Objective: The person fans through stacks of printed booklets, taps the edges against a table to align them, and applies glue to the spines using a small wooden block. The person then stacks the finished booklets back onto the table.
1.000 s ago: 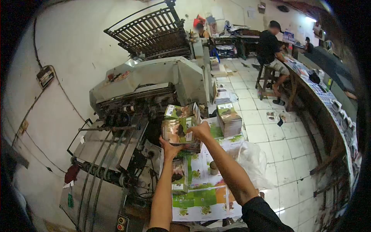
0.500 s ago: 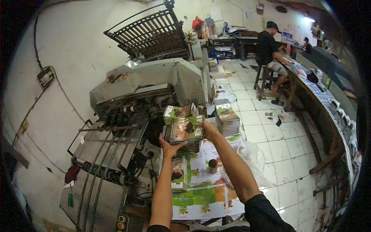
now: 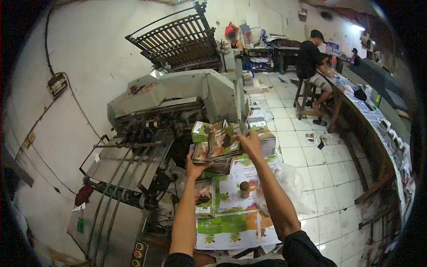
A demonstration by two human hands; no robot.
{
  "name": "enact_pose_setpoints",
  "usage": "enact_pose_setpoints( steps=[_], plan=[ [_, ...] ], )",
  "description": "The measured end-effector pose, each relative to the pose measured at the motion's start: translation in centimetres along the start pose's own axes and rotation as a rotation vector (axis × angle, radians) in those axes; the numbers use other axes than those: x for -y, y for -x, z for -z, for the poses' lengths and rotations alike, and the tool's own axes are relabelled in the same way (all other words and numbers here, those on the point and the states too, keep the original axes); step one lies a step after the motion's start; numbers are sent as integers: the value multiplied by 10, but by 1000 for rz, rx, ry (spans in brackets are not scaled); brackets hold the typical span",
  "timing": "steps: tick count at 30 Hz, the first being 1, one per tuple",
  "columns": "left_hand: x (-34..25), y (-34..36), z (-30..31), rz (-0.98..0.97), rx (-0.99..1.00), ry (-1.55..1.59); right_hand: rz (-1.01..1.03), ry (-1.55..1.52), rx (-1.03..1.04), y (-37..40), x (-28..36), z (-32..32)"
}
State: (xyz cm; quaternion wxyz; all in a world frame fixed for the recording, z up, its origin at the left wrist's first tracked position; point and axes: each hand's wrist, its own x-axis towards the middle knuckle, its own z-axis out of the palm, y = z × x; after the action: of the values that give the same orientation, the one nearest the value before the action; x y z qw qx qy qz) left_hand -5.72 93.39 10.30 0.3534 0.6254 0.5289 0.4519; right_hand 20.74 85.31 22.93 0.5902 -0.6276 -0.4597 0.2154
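Observation:
A stack of glossy printed leaflets (image 3: 218,147), green and brown with pictures, lies on the pile in front of me. My left hand (image 3: 196,167) grips its lower left corner, the thumb along the front edge. My right hand (image 3: 250,144) pinches the right edge of the upper leaflets, which are raised and bent upward. Behind them stands a green-edged leaflet bundle (image 3: 201,129), and to the right another leaflet pile (image 3: 266,139). Nearer me, a smaller leaflet stack (image 3: 204,198) lies on large printed sheets (image 3: 229,229), beside a short brown cylinder (image 3: 244,190).
A large grey printing machine (image 3: 178,93) fills the left side, with a metal feed table (image 3: 111,196) and red buttons in front. Crumpled clear plastic (image 3: 289,187) lies right of the sheets. A seated person (image 3: 309,62) works at a long bench (image 3: 356,102) beyond the tiled floor.
My right hand has shifted right and slightly up, lifting and bending the upper leaflets. The left hand stays at the stack's left corner. The view has shifted slightly.

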Motion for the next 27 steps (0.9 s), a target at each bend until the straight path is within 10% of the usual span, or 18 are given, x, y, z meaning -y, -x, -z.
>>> enact_pose_setpoints(
  steps=[7, 9, 13, 17, 24, 27],
  plan=[
    [-45, 50, 13, -375, -304, -474, -23, -350, 40, 70, 24, 89],
    [-82, 119, 18, -83, -200, 491, -87, -631, 18, 122, 40, 102],
    [-93, 258, -32, 197, 20, 1451, -212, -607, 103, 227, -8, 88],
    [-93, 301, -28, 387, -216, 955, -196, -344, 349, 285, -43, 86],
    [55, 316, -22, -189, 467, -150, 105, -375, 545, 278, -59, 104],
    [-6, 314, -1, 286, 529, 745, -235, -754, 603, 274, -90, 90]
  ],
)
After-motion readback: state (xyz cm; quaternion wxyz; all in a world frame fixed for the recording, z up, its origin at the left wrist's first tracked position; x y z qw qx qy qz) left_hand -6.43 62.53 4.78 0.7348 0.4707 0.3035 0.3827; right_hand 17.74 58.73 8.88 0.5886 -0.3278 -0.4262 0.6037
